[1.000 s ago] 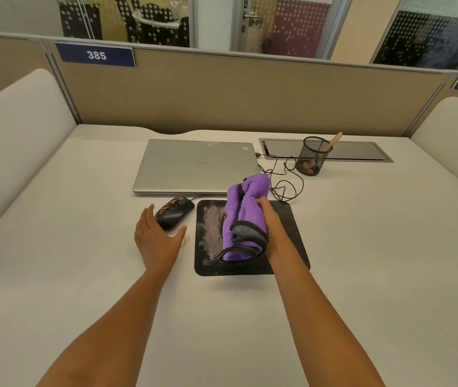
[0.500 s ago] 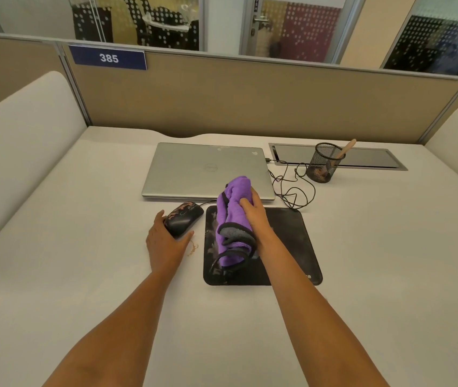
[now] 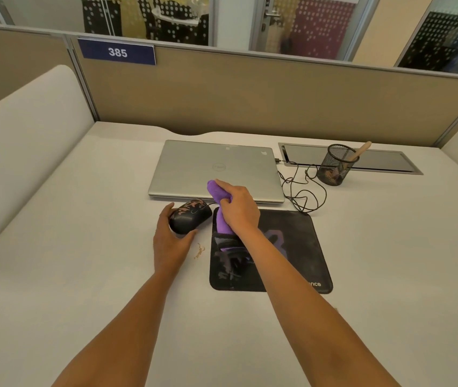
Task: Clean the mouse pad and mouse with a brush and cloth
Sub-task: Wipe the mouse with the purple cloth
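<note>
Both hands are closed on something, and they sit near each other without touching. Left hand [image 3: 170, 243] cups the rear of the black mouse [image 3: 193, 216], thumb on one side and fingers on the other, on the desk [image 3: 82, 275] just left of the mouse pad [image 3: 300, 247]. Right hand [image 3: 240, 209] grips a bunched purple cloth [image 3: 217, 191] over the pad's far left corner; the cloth's lower end hangs blurred onto the pad. A few tan crumbs [image 3: 199, 251] lie between the left hand and the pad's edge. Beyond them a closed silver laptop [image 3: 216, 166] lies flat, with a black cable [image 3: 303, 191] looping to its right. Further right stands a mesh cup [image 3: 334, 169] holding the brush [image 3: 362, 150] — only its wooden handle shows clearly. A partition [image 3: 250, 101] tagged 385 backs the desk.
</note>
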`<control>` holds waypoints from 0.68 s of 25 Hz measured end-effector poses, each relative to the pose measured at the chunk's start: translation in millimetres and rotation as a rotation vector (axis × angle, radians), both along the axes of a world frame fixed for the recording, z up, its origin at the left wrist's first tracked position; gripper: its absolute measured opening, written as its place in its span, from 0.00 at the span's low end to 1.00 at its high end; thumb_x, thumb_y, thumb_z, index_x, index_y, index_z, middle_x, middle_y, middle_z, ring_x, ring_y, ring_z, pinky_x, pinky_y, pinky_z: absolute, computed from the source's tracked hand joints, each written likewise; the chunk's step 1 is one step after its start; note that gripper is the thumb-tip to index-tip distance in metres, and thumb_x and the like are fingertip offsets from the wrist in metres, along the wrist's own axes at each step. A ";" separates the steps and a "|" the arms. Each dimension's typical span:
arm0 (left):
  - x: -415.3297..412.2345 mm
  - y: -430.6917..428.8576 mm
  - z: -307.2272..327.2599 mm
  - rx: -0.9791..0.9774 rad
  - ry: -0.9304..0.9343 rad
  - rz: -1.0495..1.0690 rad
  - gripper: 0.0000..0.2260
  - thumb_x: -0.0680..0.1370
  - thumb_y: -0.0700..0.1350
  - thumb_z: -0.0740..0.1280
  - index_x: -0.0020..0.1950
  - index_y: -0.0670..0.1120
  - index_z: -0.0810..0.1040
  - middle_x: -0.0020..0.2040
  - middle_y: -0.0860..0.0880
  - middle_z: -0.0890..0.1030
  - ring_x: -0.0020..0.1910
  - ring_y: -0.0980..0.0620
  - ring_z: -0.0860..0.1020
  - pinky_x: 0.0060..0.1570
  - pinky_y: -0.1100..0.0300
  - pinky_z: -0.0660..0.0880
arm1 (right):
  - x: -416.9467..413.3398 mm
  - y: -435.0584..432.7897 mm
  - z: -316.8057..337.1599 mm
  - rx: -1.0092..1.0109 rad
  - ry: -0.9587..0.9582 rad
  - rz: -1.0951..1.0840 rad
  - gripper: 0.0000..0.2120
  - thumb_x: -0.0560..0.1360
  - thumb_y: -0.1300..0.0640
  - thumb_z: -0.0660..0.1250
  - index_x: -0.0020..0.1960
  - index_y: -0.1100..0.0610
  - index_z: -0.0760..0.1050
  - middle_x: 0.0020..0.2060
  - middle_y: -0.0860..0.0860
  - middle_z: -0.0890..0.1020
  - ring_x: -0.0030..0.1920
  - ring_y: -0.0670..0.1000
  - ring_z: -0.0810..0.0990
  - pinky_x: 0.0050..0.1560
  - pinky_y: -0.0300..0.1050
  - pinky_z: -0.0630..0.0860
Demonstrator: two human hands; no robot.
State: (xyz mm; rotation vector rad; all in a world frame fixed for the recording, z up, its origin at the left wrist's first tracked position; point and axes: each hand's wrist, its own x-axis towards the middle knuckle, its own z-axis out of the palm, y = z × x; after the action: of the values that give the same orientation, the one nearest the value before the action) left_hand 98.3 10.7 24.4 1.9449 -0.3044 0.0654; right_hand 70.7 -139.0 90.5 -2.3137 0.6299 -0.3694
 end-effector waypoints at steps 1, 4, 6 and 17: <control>-0.4 0.6 1.1 -0.004 -0.008 -0.004 0.35 0.68 0.41 0.75 0.71 0.47 0.62 0.67 0.45 0.72 0.64 0.47 0.71 0.61 0.63 0.64 | 3.2 0.8 -0.8 -0.035 0.016 0.004 0.21 0.79 0.58 0.58 0.69 0.43 0.68 0.63 0.53 0.73 0.58 0.53 0.76 0.53 0.43 0.74; -1.0 0.1 5.4 -0.024 -0.052 -0.022 0.35 0.68 0.41 0.75 0.70 0.47 0.62 0.66 0.46 0.72 0.64 0.48 0.71 0.61 0.64 0.65 | 9.8 6.5 -2.4 -0.106 0.066 0.036 0.21 0.79 0.59 0.58 0.69 0.44 0.68 0.64 0.54 0.73 0.58 0.55 0.76 0.55 0.46 0.75; -0.6 -1.5 6.9 -0.029 -0.082 -0.021 0.35 0.67 0.40 0.75 0.70 0.46 0.63 0.66 0.45 0.72 0.64 0.49 0.71 0.61 0.65 0.66 | 11.2 11.0 -2.6 -0.121 0.081 0.077 0.21 0.79 0.59 0.58 0.70 0.45 0.68 0.64 0.55 0.72 0.59 0.56 0.76 0.55 0.47 0.75; 1.0 -4.5 8.6 0.027 -0.186 -0.083 0.33 0.67 0.38 0.76 0.68 0.45 0.65 0.64 0.46 0.74 0.63 0.50 0.71 0.58 0.80 0.61 | 13.2 8.5 6.0 -0.235 0.065 0.110 0.21 0.78 0.60 0.58 0.68 0.45 0.69 0.65 0.55 0.72 0.61 0.58 0.75 0.55 0.49 0.76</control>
State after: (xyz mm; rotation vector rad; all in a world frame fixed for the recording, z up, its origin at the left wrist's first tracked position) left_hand 99.3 6.1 32.9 1.9537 -0.5105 0.1893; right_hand 83.9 -130.5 96.4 -2.5815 0.5103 -0.3334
